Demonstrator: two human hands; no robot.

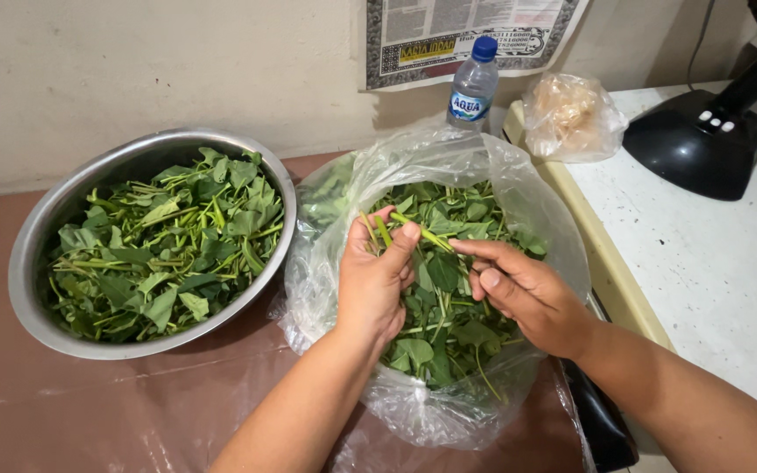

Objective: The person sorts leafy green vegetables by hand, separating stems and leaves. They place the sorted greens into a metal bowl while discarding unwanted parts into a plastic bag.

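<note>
Both forearms reach forward, left hand (374, 280) and right hand (523, 293) pinching green stems (409, 229).

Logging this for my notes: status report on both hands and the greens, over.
Left hand pinching green leafy stems over clear plastic bag. Right hand fingertips on same stems. Round steel bowl of greens at left, nothing blocking.

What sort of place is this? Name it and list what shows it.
Probably a home kitchen corner: a round steel bowl of picked green leaves, a clear plastic bag of leafy stems that both hands work in, and a clear plastic water bottle by the wall.
</note>
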